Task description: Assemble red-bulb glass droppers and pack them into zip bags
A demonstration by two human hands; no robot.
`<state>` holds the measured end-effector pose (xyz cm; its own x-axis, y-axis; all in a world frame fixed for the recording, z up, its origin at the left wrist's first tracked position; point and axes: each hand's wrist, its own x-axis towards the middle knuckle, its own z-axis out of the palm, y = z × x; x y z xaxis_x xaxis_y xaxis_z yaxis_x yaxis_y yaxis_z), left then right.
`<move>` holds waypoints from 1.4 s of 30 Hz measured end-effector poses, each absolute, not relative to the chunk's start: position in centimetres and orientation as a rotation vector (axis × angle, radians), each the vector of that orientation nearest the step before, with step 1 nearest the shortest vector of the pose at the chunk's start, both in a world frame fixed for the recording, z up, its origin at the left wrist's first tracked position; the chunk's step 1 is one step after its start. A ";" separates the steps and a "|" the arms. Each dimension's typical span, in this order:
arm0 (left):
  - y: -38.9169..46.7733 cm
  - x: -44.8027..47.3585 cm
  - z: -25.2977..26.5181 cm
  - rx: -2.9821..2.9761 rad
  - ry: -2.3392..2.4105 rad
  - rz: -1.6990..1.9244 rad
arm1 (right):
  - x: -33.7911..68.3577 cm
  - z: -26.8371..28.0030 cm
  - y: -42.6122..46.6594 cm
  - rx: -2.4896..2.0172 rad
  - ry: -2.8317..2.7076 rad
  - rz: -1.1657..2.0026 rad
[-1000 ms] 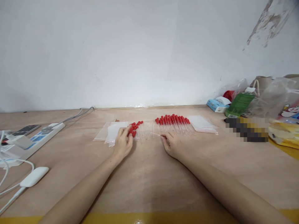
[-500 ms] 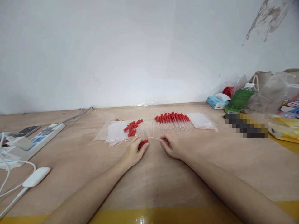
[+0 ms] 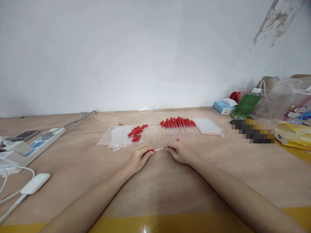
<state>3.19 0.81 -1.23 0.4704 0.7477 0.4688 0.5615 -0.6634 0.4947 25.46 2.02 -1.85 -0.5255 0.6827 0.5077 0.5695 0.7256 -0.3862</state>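
Observation:
My left hand (image 3: 141, 157) is closed on a red rubber dropper bulb (image 3: 152, 150), only its end showing past my fingertips. My right hand (image 3: 178, 152) pinches a thin clear dropper tube (image 3: 159, 149), whose left end meets the bulb's opening; how deep it sits I cannot tell. Beyond my left hand, several loose red bulbs (image 3: 136, 132) lie on white zip bags (image 3: 120, 137). Bare clear tubes (image 3: 152, 133) lie side by side in the middle. To their right rests a row of red-topped droppers (image 3: 180, 124), bulbs toward the wall.
A second stack of zip bags (image 3: 209, 125) lies right of the droppers. Farther right stand a tissue pack (image 3: 224, 106), a green bottle (image 3: 246, 104) and plastic bags (image 3: 291, 97). On the left are a power strip (image 3: 45, 142), a phone (image 3: 25, 136) and a white adapter with cables (image 3: 36, 183).
The tube in my right hand has come to the bulb in my left hand, and the two now line up. The bulb has turned from slanted to nearly level.

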 end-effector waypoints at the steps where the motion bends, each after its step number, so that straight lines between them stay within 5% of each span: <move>1: 0.7 3.2 -1.2 2.458 1.109 0.953 | 25.5 -1.8 2.0 -0.955 -2.287 0.207; 8: 0.2 3.4 -0.9 2.453 1.133 0.877 | 25.2 -1.5 1.4 -1.015 -2.335 0.005; 24: 1.5 2.6 -0.5 2.641 1.051 0.841 | 23.3 -0.7 0.4 -1.115 -2.395 0.119; 31: 4.6 0.0 -0.9 2.573 1.662 1.250 | 24.3 0.3 2.2 -1.464 -2.002 0.362; 42: 5.7 -0.6 -2.0 2.481 1.909 1.155 | 22.5 0.5 9.4 -1.974 -1.680 0.088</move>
<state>-0.65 5.66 -2.03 0.1140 0.7755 0.6210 0.9098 -0.3326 0.2483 22.53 9.41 0.49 0.2203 0.9315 0.2893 0.8962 -0.0762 -0.4371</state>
